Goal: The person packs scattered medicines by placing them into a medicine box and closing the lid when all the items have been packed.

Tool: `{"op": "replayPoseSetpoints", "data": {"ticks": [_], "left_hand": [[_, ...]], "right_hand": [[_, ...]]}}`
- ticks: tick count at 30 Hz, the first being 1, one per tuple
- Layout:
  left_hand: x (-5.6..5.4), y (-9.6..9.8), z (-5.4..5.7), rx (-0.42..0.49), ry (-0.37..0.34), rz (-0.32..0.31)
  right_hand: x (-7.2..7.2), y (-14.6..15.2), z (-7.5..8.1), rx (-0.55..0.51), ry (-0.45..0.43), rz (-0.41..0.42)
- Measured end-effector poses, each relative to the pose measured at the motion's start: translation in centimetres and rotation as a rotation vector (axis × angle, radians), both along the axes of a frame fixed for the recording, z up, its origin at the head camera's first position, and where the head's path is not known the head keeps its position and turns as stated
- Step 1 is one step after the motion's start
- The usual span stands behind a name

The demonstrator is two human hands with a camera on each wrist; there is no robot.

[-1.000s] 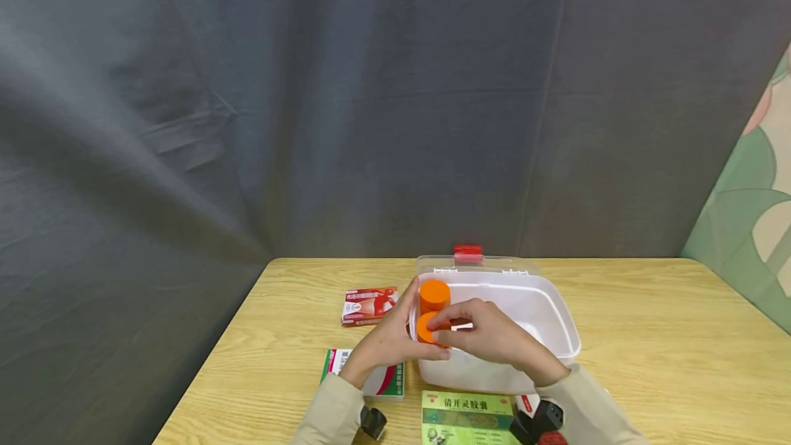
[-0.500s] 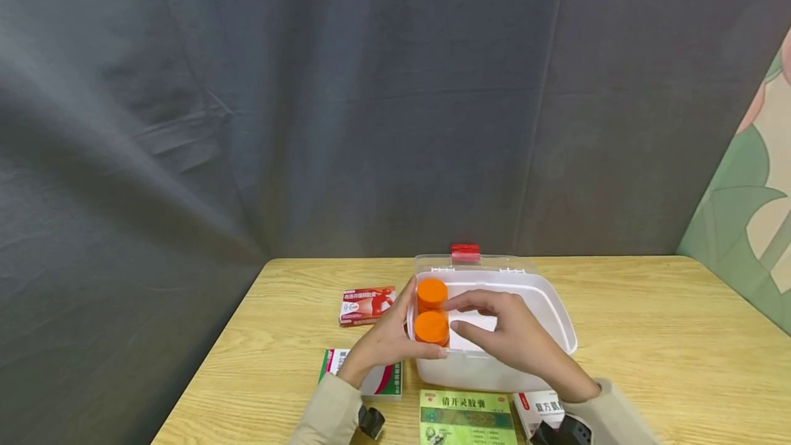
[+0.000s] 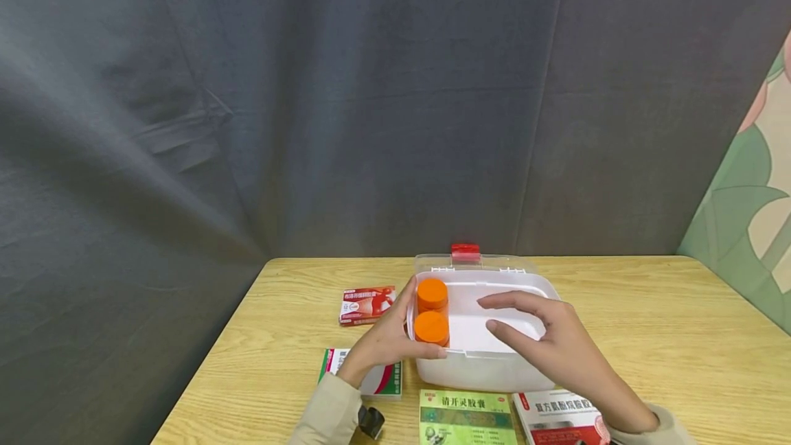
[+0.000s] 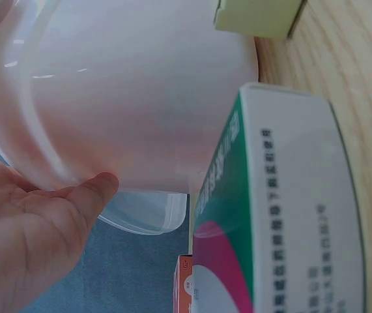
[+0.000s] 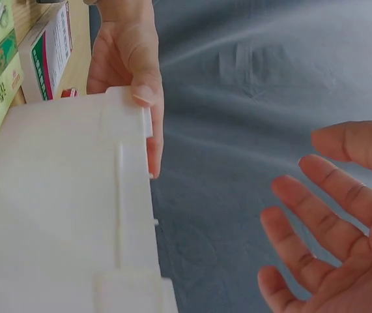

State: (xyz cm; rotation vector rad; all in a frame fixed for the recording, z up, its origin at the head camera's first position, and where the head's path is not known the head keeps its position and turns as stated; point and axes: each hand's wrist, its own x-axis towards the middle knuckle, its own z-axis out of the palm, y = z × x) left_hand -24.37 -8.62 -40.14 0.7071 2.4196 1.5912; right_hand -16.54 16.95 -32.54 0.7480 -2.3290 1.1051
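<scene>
A white plastic storage box [image 3: 476, 371] stands on the table with its clear lid [image 3: 503, 263] folded back. Two bottles with orange caps, a rear one [image 3: 432, 292] and a front one [image 3: 431, 328], sit side by side against its left inner wall. My left hand [image 3: 391, 340] holds the box's left front corner, its thumb along the front rim and its fingers along the left side. Over the box's right half hovers my right hand [image 3: 553, 332], fingers spread from the thumb and nothing between them. In the right wrist view the fingers [image 5: 322, 222] are loosely extended.
On the wooden table [image 3: 636, 335], a green medicine box [image 3: 467, 417] and a white-and-red one [image 3: 559, 417] lie before the storage box. A green-and-white medicine box [image 4: 296, 208] and a red one [image 3: 367, 305] lie to its left. A grey curtain [image 3: 395, 101] hangs behind.
My right hand has let go of the front bottle's orange cap and moved right, opening wider. The white-and-red medicine box is now more exposed. My left hand stays at the storage box's corner.
</scene>
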Motion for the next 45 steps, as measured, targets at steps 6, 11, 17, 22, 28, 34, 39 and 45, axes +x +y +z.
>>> {"op": "replayPoseSetpoints", "data": {"ticks": [6, 11, 17, 22, 28, 34, 39, 45], "left_hand": [[0.0, 0.0, 0.0, 0.0, 0.004, 0.0], [0.0, 0.0, 0.0, 0.006, 0.006, -0.007], [0.1, 0.0, 0.1, 0.009, -0.001, -0.01], [0.1, 0.0, 0.1, 0.004, 0.002, -0.007], [0.1, 0.1, 0.1, 0.007, 0.002, -0.008], [0.1, 0.1, 0.1, 0.008, -0.004, -0.001], [0.1, 0.0, 0.0, 0.012, 0.004, -0.009], [0.1, 0.0, 0.1, 0.024, 0.019, -0.025]], "right_hand": [[0.9, 1.1, 0.2, -0.026, 0.005, -0.038], [1.5, 2.1, 0.3, -0.043, -0.015, -0.067], [1.9, 3.2, 0.2, -0.089, -0.067, -0.045], [2.3, 3.9, -0.3, -0.11, -0.078, -0.008], [2.7, 4.9, -0.7, -0.13, -0.057, 0.041], [2.9, 5.6, -1.1, -0.144, -0.06, 0.024], [2.9, 6.1, -1.6, -0.148, -0.058, -0.004], [3.3, 7.1, -1.9, -0.142, -0.106, -0.077]]}}
